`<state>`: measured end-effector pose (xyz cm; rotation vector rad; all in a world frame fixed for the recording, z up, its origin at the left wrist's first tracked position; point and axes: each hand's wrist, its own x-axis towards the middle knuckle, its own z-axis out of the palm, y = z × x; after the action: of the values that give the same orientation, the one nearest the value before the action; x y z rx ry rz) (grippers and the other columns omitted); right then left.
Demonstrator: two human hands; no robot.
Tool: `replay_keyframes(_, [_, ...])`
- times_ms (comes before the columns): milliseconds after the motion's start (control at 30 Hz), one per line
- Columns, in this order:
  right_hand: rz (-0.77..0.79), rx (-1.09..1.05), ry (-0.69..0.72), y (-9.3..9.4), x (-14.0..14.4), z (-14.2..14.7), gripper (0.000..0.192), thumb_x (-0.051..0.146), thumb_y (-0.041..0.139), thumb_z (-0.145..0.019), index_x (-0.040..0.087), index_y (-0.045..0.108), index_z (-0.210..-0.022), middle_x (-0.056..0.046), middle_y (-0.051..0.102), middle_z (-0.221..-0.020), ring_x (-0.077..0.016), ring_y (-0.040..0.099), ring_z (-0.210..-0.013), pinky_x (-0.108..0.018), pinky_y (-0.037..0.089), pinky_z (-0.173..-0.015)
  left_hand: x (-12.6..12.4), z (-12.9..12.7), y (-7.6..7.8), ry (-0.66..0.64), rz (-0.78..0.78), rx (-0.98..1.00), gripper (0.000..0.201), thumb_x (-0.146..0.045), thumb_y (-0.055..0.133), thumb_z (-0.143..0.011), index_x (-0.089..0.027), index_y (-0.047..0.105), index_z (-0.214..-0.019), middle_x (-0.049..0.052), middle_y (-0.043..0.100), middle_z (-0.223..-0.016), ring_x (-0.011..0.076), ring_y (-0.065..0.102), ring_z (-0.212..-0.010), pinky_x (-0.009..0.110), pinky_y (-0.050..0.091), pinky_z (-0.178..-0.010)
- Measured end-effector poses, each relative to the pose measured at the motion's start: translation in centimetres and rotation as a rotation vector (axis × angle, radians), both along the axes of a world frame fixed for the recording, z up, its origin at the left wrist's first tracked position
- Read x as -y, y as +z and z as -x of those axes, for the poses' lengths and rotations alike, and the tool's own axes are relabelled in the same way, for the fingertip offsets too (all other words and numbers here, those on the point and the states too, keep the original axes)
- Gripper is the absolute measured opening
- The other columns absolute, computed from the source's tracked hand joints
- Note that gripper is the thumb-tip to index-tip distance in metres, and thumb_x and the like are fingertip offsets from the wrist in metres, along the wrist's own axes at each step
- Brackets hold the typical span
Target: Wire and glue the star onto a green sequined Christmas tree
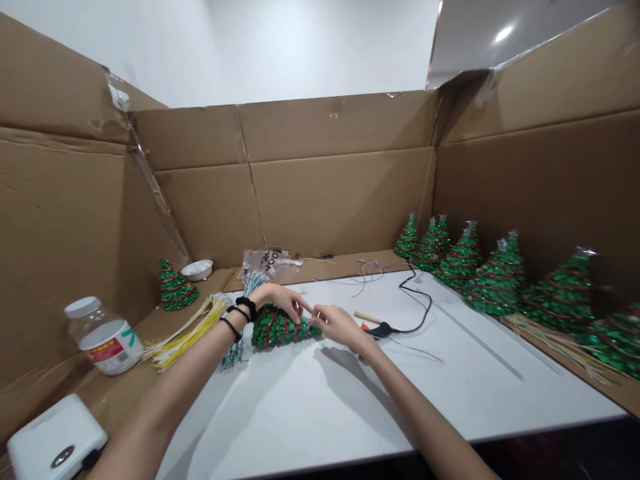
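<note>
Tall, creased brown cardboard panels (345, 200) enclose a flat white tabletop (280, 413) at the back, left and right, with clear tape (149, 175) along the left corner. Above show a plain white wall (320, 53) and, upper right, a grey ceiling (465, 47) with one bright oval lamp (503, 33).

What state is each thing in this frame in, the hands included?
Green tree in the middle: lying on its side
Left hand: on that tree
Right hand: at its tip
Left tree: upright
Right-side trees: upright
Jar: upright, lid on
Bowl: upright
Yellow strips: lying loosely together
Black tool: lying down, cord attached
</note>
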<state>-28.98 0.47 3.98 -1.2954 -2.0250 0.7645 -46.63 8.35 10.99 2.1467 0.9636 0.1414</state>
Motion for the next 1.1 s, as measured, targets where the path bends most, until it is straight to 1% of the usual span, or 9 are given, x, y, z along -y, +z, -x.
replay_keyframes(67, [0.014,-0.09,-0.037,-0.3,-0.4,0.0,0.012,0.024,0.048,-0.083,0.018,0.058,-0.08,-0.003,0.061,-0.075,-0.0145,0.051,-0.069,-0.024,0.03,-0.062,1.4,0.0,0.2,0.002,-0.139,0.016,0.032,-0.036,0.077,-0.055,-0.027,0.076,-0.086,-0.001,0.074,-0.082,0.0195,0.066,-0.075,0.025,0.049,-0.068])
replay_keyframes(133, [0.057,-0.193,-0.053,-0.5,-0.8,0.0,0.015,0.03,0.047,-0.085,0.018,0.055,-0.08,-0.001,0.057,-0.067,-0.0136,0.05,-0.063,-0.024,0.031,-0.061,3.4,-0.2,-0.2,0.055,-0.402,0.008,0.026,-0.037,0.063,-0.076,-0.023,0.072,-0.096,0.003,0.073,-0.095,0.0222,0.063,-0.088,0.03,0.046,-0.08])
replay_keyframes(233, [0.156,-0.351,-0.031,-0.6,-1.3,0.0,0.02,0.036,0.047,-0.083,0.018,0.052,-0.077,0.003,0.05,-0.057,-0.011,0.045,-0.053,-0.023,0.032,-0.056,6.2,-0.7,-1.7,0.181,-0.735,-0.044,0.024,-0.036,0.05,-0.09,-0.02,0.067,-0.094,0.006,0.071,-0.096,0.0247,0.058,-0.094,0.037,0.039,-0.089])
replay_keyframes(400, [0.306,-0.55,0.035,-0.1,-1.1,0.1,0.022,0.039,0.054,-0.071,0.018,0.047,-0.068,0.005,0.042,-0.055,-0.0066,0.031,-0.047,-0.022,0.023,-0.047,8.3,-1.2,-4.1,0.279,-0.893,-0.032,0.026,-0.032,0.042,-0.097,-0.018,0.062,-0.089,0.006,0.067,-0.087,0.0236,0.056,-0.086,0.036,0.038,-0.081])
replay_keyframes(567, [0.395,-0.655,0.096,0.5,-0.6,0.2,0.026,0.043,0.056,-0.065,0.019,0.045,-0.067,0.006,0.039,-0.055,-0.0049,0.023,-0.045,-0.023,0.015,-0.045,8.2,-0.9,-4.9,0.323,-0.974,0.018,0.028,-0.035,0.041,-0.097,-0.018,0.06,-0.085,0.006,0.063,-0.082,0.0237,0.053,-0.082,0.035,0.037,-0.077])
replay_keyframes(733, [0.407,-0.684,0.137,1.0,0.1,0.4,0.029,0.044,0.06,-0.065,0.019,0.044,-0.065,0.007,0.036,-0.053,-0.0057,0.023,-0.047,-0.024,0.013,-0.047,8.2,-0.5,-5.2,0.302,-0.92,0.069,0.028,-0.028,0.036,-0.097,-0.018,0.06,-0.085,0.007,0.06,-0.081,0.0239,0.052,-0.082,0.036,0.038,-0.076])
replay_keyframes(833, [0.374,-0.67,0.145,1.4,0.5,0.4,0.029,0.043,0.063,-0.065,0.018,0.048,-0.068,0.008,0.034,-0.053,-0.0062,0.024,-0.048,-0.023,0.014,-0.048,8.3,-0.3,-5.2,0.275,-0.867,0.133,0.027,-0.025,0.036,-0.097,-0.018,0.06,-0.086,0.006,0.058,-0.08,0.0223,0.052,-0.082,0.035,0.04,-0.077])
replay_keyframes(967, [0.321,-0.627,0.178,1.7,0.7,0.2,0.034,0.048,0.066,-0.067,0.017,0.052,-0.07,0.008,0.035,-0.054,-0.0067,0.028,-0.051,-0.022,0.019,-0.051,8.4,-0.1,-5.1,0.291,-0.891,0.116,0.029,-0.026,0.038,-0.097,-0.018,0.061,-0.082,0.006,0.056,-0.077,0.023,0.051,-0.082,0.035,0.039,-0.076])
replay_keyframes(1100, [0.111,-0.465,0.183,1.6,0.6,-0.3,0.038,0.054,0.059,-0.078,0.016,0.054,-0.075,0.004,0.046,-0.06,-0.0089,0.038,-0.057,-0.022,0.027,-0.054,8.6,-0.1,-4.9,0.338,-0.831,0.086,0.028,-0.031,0.04,-0.096,-0.019,0.06,-0.079,0.006,0.057,-0.077,0.0227,0.051,-0.081,0.035,0.038,-0.076])
